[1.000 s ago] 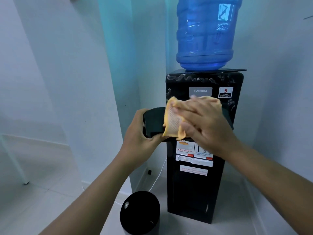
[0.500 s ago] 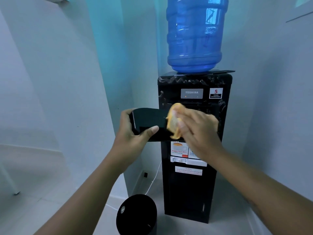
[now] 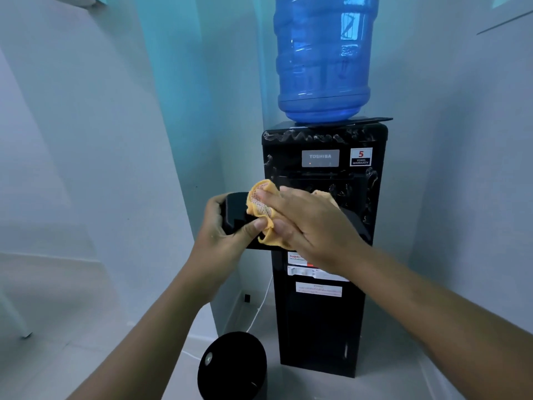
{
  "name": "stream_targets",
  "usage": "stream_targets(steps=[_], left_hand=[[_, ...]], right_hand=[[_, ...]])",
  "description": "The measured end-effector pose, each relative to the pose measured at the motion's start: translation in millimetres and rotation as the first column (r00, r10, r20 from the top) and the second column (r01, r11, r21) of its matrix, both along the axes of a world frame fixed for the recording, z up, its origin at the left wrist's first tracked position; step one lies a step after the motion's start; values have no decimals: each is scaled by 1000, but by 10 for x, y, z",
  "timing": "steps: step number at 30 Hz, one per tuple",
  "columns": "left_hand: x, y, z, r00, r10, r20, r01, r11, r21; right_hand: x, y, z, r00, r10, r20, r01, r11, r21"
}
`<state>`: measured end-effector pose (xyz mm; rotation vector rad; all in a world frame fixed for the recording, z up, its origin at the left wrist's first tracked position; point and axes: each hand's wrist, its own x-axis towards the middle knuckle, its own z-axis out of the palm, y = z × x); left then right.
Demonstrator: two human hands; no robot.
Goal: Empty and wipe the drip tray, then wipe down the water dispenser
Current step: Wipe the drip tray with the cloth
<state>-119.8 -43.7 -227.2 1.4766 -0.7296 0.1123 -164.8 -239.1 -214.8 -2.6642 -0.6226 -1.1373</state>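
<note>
A black water dispenser (image 3: 320, 319) stands against the wall with a blue water bottle (image 3: 323, 59) on top. In front of its tap recess I hold the black drip tray (image 3: 235, 207) in the air. My left hand (image 3: 223, 235) grips the tray's left end, thumb on its near face. My right hand (image 3: 311, 223) presses a crumpled yellow cloth (image 3: 264, 207) flat against the tray, fingers spread over it. Most of the tray's right part is hidden under that hand.
A black round bin (image 3: 232, 368) sits on the floor left of the dispenser's base. A white cable (image 3: 259, 307) runs down the wall corner beside it. White walls close in on both sides, and a white furniture leg (image 3: 17, 321) stands far left.
My right hand has slid the cloth leftward along the tray toward my left thumb. The tray stays held in front of the dispenser, and my head has shifted a little.
</note>
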Motion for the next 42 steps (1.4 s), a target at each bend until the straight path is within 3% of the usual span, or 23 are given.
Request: stream_targets(steps=[3, 5, 7, 10, 13, 15, 18, 19, 22, 24, 28, 30, 32, 33, 36, 39, 40, 42], left_hand=[[45, 140, 17, 1000, 11, 8, -11, 1000, -11], [42, 200, 28, 1000, 25, 12, -24, 1000, -13], [22, 142, 6, 1000, 16, -2, -16, 1000, -3], [-11, -16, -46, 1000, -13, -27, 13, 1000, 7], [12, 24, -61, 999, -17, -46, 17, 1000, 5], [70, 153, -38, 998, -10, -58, 8, 1000, -20], [129, 242, -15, 997, -2, -71, -2, 999, -51], [128, 216, -17, 997, -9, -78, 5, 999, -52], [83, 53, -49, 996, -38, -84, 36, 999, -29], [43, 3, -62, 995, -64, -81, 62, 998, -27], [18, 121, -28, 998, -64, -30, 64, 998, 9], [25, 167, -34, 998, -51, -21, 51, 998, 21], [23, 147, -63, 998, -49, -24, 50, 998, 42], [17, 122, -77, 998, -52, -24, 53, 997, 50], [1, 61, -130, 997, -57, -47, 59, 997, 44], [32, 113, -175, 995, -48, -85, 48, 999, 3], [50, 143, -180, 994, -47, -94, 46, 999, -16], [63, 180, -190, 993, -52, -108, 47, 998, -49]], right_hand=[[-95, -353, -91, 989, -17, -148, 17, 1000, 2], [-166, -526, -168, 970, -43, -240, 83, 984, 160], [-147, -386, -156, 971, -116, -210, 164, 961, 223], [0, 64, -43, 989, -118, -90, 129, 985, 118], [15, 13, -23, 984, 42, -171, -43, 999, -3], [-50, -277, -168, 966, 23, -258, -40, 997, -61], [-168, -561, -349, 916, 6, -401, 63, 985, 158], [-162, -534, -368, 928, -15, -373, 96, 975, 199], [-81, -204, -257, 979, -143, -148, 159, 982, 103], [-78, -45, -173, 995, -62, -77, 68, 995, 75], [-204, -290, -215, 985, 108, -132, -114, 993, -36], [-266, -417, -244, 976, 112, -188, -90, 989, 118], [-259, -401, -239, 971, 87, -221, 4, 925, 380], [-237, -351, -228, 972, 66, -227, 39, 902, 430], [-200, -139, -208, 991, 41, -130, 2, 950, 312], [-254, -73, -216, 998, 34, 48, -38, 996, 84], [-273, -105, -222, 996, -46, 71, 42, 997, 58], [-328, -168, -211, 965, -250, -86, 260, 955, 142]])
